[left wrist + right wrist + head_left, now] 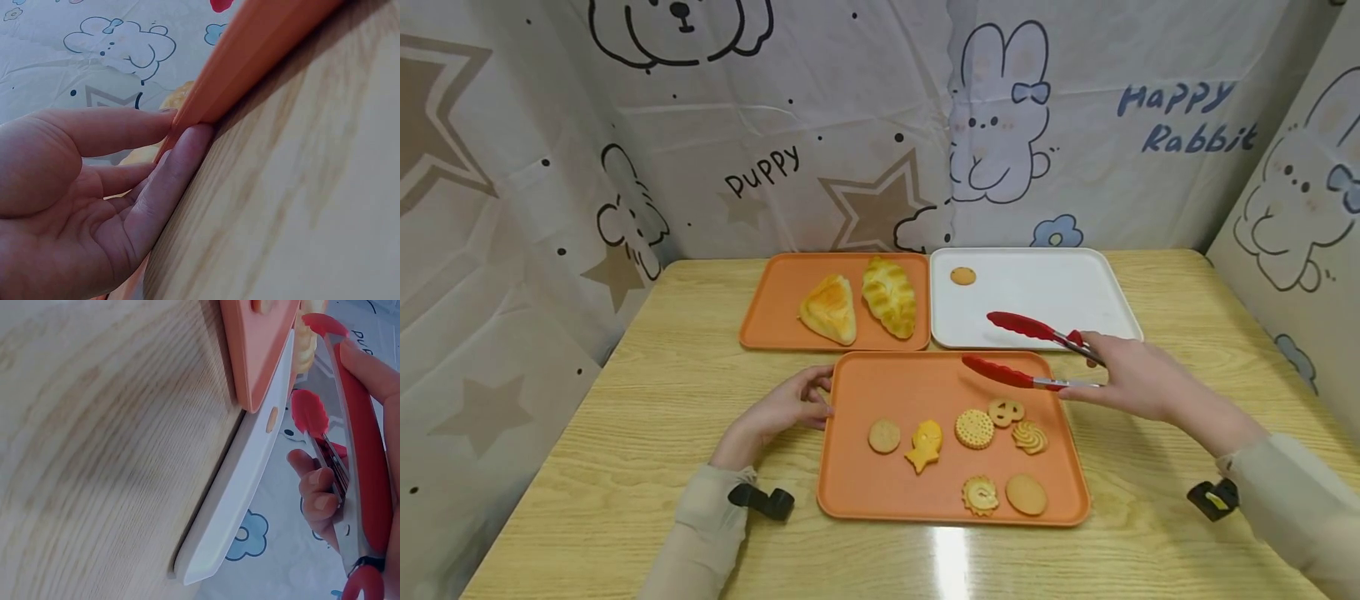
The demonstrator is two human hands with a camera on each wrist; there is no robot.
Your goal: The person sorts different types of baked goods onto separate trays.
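Observation:
My right hand (1138, 377) holds red-tipped metal tongs (362, 450), their arms spread apart with nothing between the tips. The tongs hang over the back right part of the front orange tray (902, 375) and the front of the white tray (1052, 287). At the front tray's left side, my left hand (790, 402) pinches its edge, thumb at the rim and a finger against the outer wall in the left wrist view. On that tray lie a fish-shaped cookie (925, 446), a pretzel-shaped cookie (1006, 412), a swirl cookie (1030, 437) and several round or oval ones. A single round cookie (962, 275) sits on the white tray.
Behind, left of the white tray, another orange tray (775, 308) carries a triangular bread (830, 308) and a braided bread (889, 297). The trays stand close together on a wooden table (647, 400). A printed cloth (850, 108) hangs behind and at the sides.

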